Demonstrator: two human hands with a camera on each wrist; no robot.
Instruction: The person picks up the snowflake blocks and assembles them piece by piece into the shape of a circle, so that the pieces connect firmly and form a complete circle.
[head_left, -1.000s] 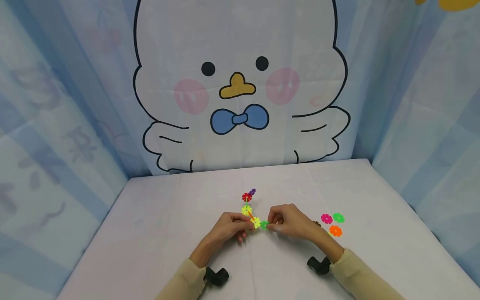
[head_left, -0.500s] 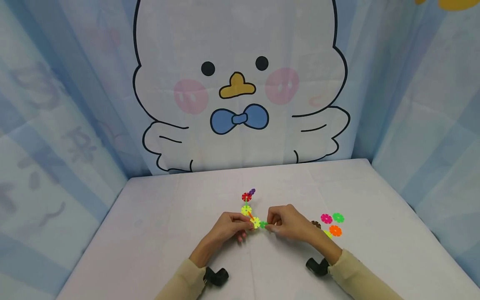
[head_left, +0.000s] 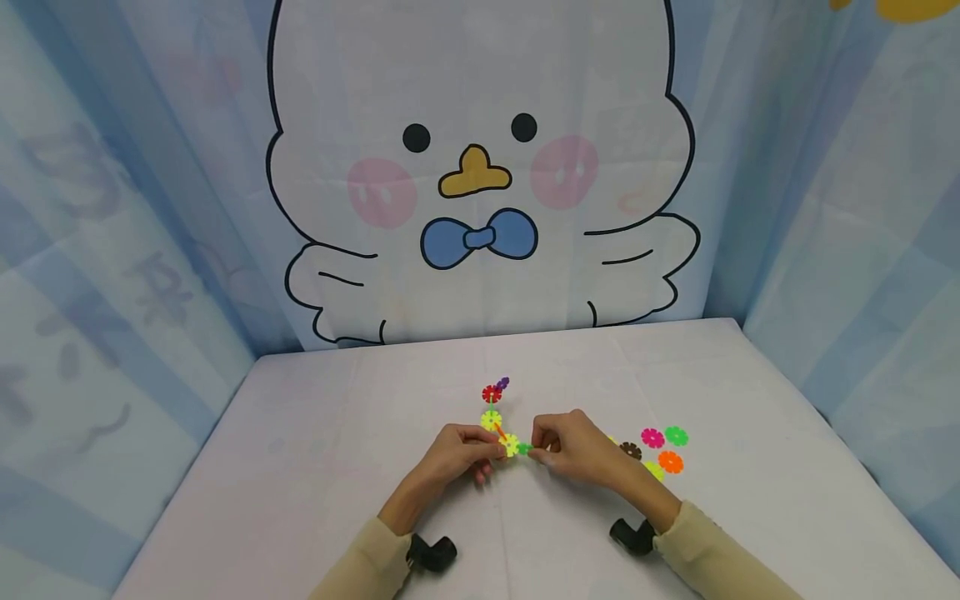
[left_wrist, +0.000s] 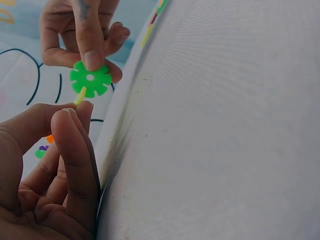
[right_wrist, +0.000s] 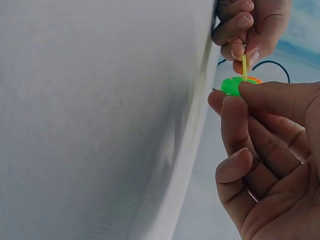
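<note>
1. Left hand [head_left: 461, 450]: fingers narrow, pinching the near yellow disc [head_left: 510, 447] by its edge.
2. Right hand [head_left: 576, 446]: thumb and fingers pinch the green disc [left_wrist: 99, 86], whose slotted rim meets the yellow one's edge. Whether it's fully seated: can't tell.
3. Both discs sit between the hands, mid-surface [head_left: 337, 467]. Chain runs away from the person: orange disc [head_left: 500, 432] edge-on, far yellow disc [head_left: 491, 420], red disc [head_left: 491, 394], purple disc [head_left: 503, 383] at the tip.
4. Loose by the right forearm: brown disc [head_left: 631, 450], pink disc [head_left: 652, 437], loose orange disc [head_left: 671, 462], loose green disc [head_left: 677, 436].
</note>
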